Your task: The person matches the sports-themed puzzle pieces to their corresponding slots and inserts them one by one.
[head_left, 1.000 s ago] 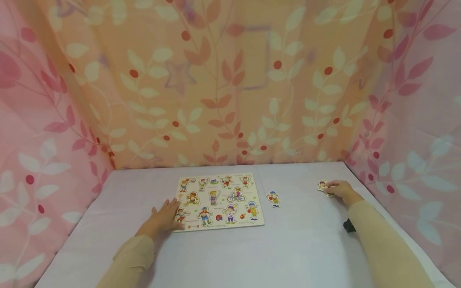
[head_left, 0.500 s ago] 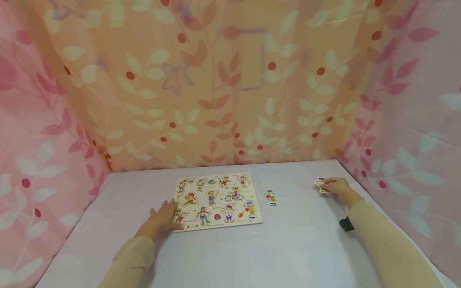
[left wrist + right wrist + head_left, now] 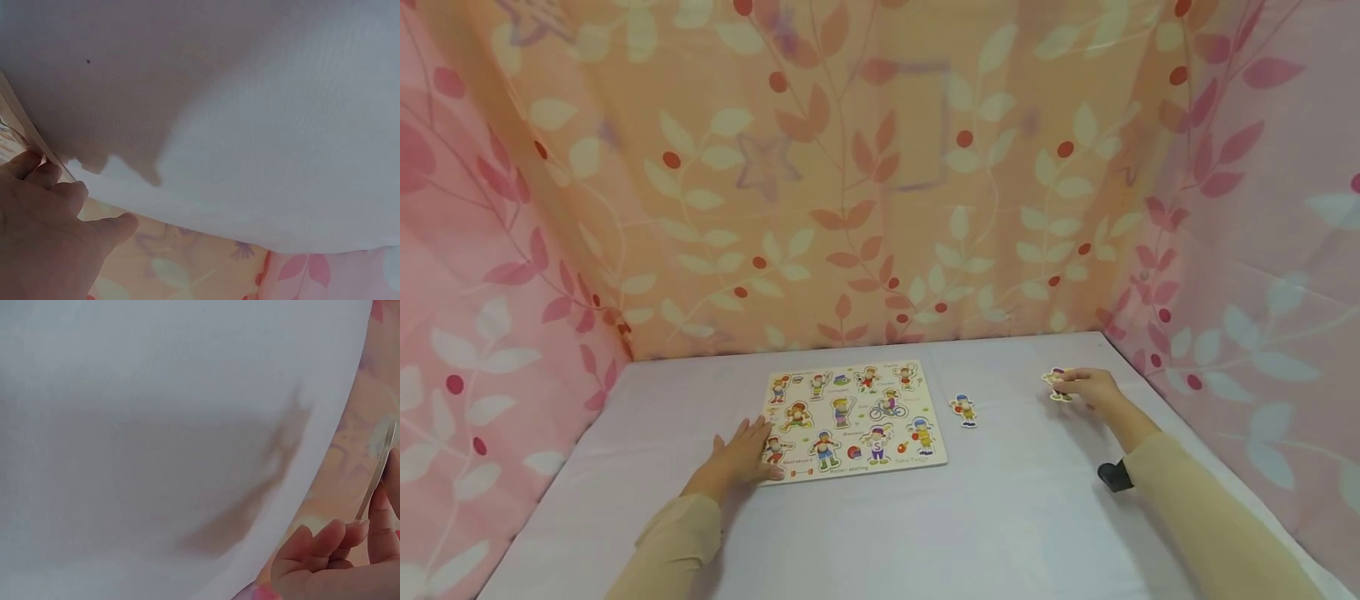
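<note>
My left hand (image 3: 737, 457) rests with its fingers on the left edge of a wooden puzzle board (image 3: 880, 470) printed with children playing sports. In the left wrist view those fingers (image 3: 72, 194) lie along the board's edge. My right hand (image 3: 1099, 395) pinches a puzzle piece (image 3: 1055, 380) shaped like a child in a purple cap, at the right of the table. The right wrist view shows this piece (image 3: 379, 475) edge-on, raised off the white cloth, between thumb and fingers. A second piece (image 3: 964, 412), a child in a blue cap, lies just right of the board.
A white cloth covers the table (image 3: 880, 542). Flowered curtains (image 3: 850, 208) close in the back and both sides. A small black object (image 3: 1115, 477) shows beside the right forearm, above the table.
My right hand has lifted the purple-capped puzzle piece from the table and carried it slightly left. My left hand stays at the board's edge. The head view has shifted a little.
</note>
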A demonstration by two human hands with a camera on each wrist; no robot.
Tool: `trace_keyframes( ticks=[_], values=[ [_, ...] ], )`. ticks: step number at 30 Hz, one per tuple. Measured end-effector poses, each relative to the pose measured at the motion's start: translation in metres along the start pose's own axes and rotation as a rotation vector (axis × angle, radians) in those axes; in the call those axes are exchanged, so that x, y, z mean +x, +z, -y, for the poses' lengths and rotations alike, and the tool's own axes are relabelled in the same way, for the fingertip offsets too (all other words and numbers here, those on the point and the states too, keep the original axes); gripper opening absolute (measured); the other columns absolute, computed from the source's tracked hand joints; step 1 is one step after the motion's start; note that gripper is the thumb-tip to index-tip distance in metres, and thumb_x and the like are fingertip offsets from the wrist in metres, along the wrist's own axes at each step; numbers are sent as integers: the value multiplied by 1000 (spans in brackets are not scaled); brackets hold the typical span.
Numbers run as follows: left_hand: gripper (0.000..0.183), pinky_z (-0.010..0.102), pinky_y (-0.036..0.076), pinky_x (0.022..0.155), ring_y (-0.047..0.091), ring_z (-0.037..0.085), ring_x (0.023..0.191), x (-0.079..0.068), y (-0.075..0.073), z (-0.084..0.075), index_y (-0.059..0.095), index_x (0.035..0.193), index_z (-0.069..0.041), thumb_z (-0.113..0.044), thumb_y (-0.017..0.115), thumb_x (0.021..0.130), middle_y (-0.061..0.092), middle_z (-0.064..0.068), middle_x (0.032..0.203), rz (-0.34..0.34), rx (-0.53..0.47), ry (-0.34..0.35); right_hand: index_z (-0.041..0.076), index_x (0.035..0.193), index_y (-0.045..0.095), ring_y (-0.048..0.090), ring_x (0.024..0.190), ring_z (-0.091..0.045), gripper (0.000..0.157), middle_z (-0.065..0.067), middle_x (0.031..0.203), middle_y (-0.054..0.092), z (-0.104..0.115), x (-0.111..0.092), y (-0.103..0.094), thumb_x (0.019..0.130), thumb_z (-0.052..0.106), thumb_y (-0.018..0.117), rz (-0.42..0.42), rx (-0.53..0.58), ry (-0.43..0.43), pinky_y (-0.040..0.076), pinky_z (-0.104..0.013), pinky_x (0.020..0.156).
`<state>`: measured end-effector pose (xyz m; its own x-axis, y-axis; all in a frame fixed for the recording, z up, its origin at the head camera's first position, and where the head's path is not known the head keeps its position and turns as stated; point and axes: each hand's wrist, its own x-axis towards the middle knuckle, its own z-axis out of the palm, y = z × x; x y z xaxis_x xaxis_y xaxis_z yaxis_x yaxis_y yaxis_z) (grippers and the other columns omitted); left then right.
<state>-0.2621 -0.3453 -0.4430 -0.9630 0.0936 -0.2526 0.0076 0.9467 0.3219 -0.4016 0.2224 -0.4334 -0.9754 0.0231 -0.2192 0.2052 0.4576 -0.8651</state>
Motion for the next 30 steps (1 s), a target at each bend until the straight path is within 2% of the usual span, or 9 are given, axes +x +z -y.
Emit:
trace_keyframes(
  ticks=[3,6,10,12,16,18,24,30],
  values=[
    [101,76,2,104,12,50,141,-1,0,0,29,146,10,-44,78,75,20,31,154,3,5,-9,12,86,72,48,97,-27,20,-8,101,61,4,-2,7,78,28,80,22,6,-23,41,-39,72],
    [101,76,2,104,11,50,142,-1,-1,0,29,146,10,-43,78,75,19,30,154,7,-1,-12,11,86,71,48,100,-30,24,-12,106,60,9,-5,14,76,30,82,33,16,-22,43,-47,78],
    [100,76,1,104,10,50,142,-2,-4,-3,29,146,10,-41,78,76,19,30,154,8,-10,-12,9,85,69,44,113,-37,15,-19,114,57,22,-14,28,82,22,77,33,46,-21,39,-59,92],
    [100,76,2,104,10,50,142,-3,-4,-4,29,146,10,-42,78,76,19,30,154,6,-8,-10,10,83,69,44,113,-37,9,-13,107,61,28,-18,35,85,18,74,35,53,-37,38,-61,93],
    [100,76,2,104,11,50,142,-5,-4,-4,30,146,10,-41,78,75,20,31,154,4,-5,-12,11,82,69,46,106,-32,6,4,88,61,34,-20,47,87,14,71,31,43,-56,40,-55,89],
    [100,76,2,104,11,50,142,-5,-3,-3,30,146,10,-41,79,75,20,31,153,2,-2,-17,9,84,69,47,102,-29,7,6,86,61,36,-21,53,87,15,72,23,40,-50,40,-49,85],
    [99,77,2,104,11,50,141,-3,-1,-2,30,146,10,-42,78,76,20,30,154,-2,9,-13,1,93,67,46,96,-26,15,-7,98,61,42,-25,71,87,14,72,12,39,-40,38,-37,75],
    [99,77,2,103,11,50,141,-3,-1,-2,31,145,10,-42,78,75,20,31,153,-4,0,-11,-2,94,67,48,99,-28,17,-9,97,62,50,-29,85,87,13,71,19,41,-70,37,-38,80]
  ],
)
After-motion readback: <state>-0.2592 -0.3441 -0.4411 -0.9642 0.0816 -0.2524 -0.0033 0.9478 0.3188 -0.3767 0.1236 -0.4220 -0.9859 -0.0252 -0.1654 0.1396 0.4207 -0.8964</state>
